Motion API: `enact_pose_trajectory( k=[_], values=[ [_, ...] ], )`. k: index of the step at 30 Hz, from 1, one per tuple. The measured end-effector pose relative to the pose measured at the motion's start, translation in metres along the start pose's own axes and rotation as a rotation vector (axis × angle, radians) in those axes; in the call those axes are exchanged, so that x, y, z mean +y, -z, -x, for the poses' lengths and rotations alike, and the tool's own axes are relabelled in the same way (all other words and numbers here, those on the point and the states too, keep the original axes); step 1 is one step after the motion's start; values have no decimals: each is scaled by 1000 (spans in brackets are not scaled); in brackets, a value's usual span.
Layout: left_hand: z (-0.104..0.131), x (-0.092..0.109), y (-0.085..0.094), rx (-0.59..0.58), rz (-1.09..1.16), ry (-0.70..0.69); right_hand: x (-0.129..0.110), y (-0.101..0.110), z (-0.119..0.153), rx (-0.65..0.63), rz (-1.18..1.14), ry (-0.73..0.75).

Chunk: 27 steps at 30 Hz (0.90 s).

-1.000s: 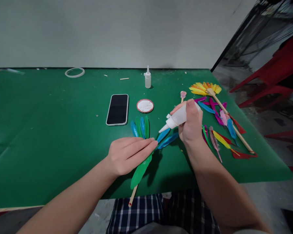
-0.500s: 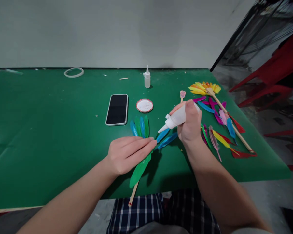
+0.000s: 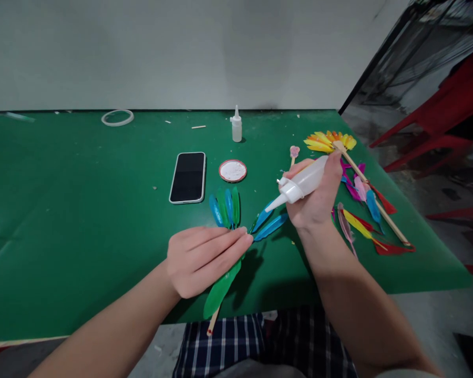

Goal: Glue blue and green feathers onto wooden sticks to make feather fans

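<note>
My left hand [image 3: 203,258] lies flat with its fingers pressed on a fan of blue and green feathers [image 3: 230,207] fixed to a wooden stick [image 3: 213,319]; a long green feather [image 3: 219,289] sticks out below my palm. My right hand [image 3: 315,202] grips a white glue bottle [image 3: 301,185], tilted with its nozzle pointing down-left toward the blue feathers [image 3: 270,223]. The nozzle tip hangs just above them.
On the green table [image 3: 63,210] lie a black phone [image 3: 188,177], a round lid of white glue [image 3: 232,170], a small upright bottle [image 3: 236,126], a white ring [image 3: 117,117], a yellow feather fan [image 3: 329,142] and loose coloured feathers [image 3: 362,210]. Red chairs [image 3: 449,115] stand at right.
My right hand has lifted and moved the glue bottle slightly right, away from the blue feathers. My left hand has slid a little down and left on the feather fan.
</note>
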<state>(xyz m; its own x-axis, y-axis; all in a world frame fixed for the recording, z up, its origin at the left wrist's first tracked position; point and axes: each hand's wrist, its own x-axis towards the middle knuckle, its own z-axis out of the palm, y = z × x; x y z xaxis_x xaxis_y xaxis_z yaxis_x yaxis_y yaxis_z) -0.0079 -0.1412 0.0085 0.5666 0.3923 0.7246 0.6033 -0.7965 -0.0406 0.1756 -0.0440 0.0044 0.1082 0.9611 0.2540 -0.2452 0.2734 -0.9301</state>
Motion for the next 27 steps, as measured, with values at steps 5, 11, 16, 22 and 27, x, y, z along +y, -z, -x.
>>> enact_pose_trajectory(
  k=[5, 11, 16, 22, 27],
  values=[
    [8, -3, -2, 36, -18, -47, -3, -1, 1, -79, -43, -37],
    [7, -2, 0, 25, 14, -34, -1, -1, 4, -124, -7, -6],
    [5, -2, 2, 25, 12, -37, -2, -1, 5, -144, 22, 3],
    [4, -3, 3, 10, -8, -43, -7, -1, 3, -140, -73, -13],
    [1, 5, 7, -32, 25, 66, -4, -2, 6, -144, -8, -9]
  ],
)
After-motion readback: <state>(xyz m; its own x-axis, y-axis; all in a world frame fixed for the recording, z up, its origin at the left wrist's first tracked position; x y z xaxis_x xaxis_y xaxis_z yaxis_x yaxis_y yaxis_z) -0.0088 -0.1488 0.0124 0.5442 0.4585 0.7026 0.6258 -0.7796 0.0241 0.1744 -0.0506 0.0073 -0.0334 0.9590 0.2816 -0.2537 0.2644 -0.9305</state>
